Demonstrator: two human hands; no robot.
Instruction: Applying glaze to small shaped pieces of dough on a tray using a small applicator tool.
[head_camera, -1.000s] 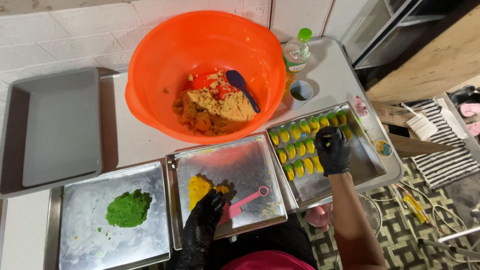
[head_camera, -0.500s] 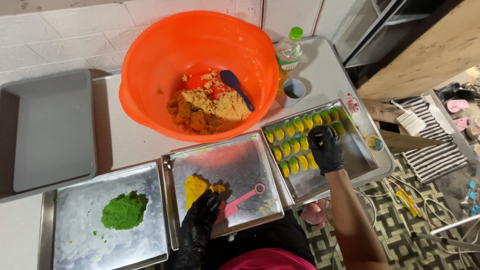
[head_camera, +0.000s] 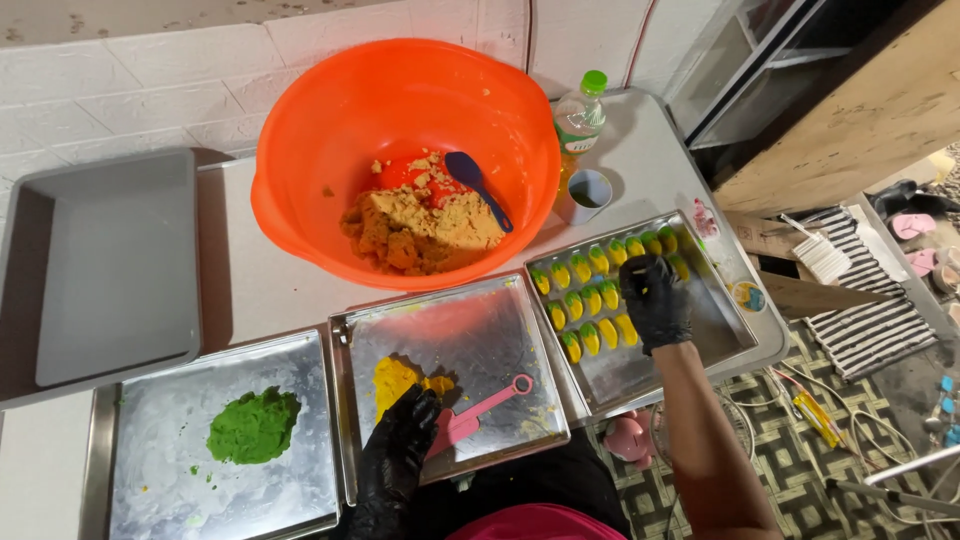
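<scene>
My left hand (head_camera: 400, 450), in a black glove, rests on the middle steel tray (head_camera: 500, 330), fingers on a lump of yellow dough (head_camera: 392, 378) beside a pink plastic scoop (head_camera: 478, 410). My right hand (head_camera: 655, 300), also black-gloved, hovers over the right tray (head_camera: 720, 320), fingers curled down among rows of small yellow-and-green shaped pieces (head_camera: 590, 300). Whether it pinches a piece is hidden.
A big orange bowl (head_camera: 300, 200) holds brown crumbly dough (head_camera: 425, 225) and a blue spoon (head_camera: 478, 185). A left tray (head_camera: 150, 470) carries green dough (head_camera: 253, 427). A grey deep pan (head_camera: 100, 260), a green-capped bottle (head_camera: 580, 115) and a small cup (head_camera: 585, 195) stand behind.
My right hand has shifted slightly over the rows of pieces. My left hand stays on the yellow dough. The view itself has moved a little.
</scene>
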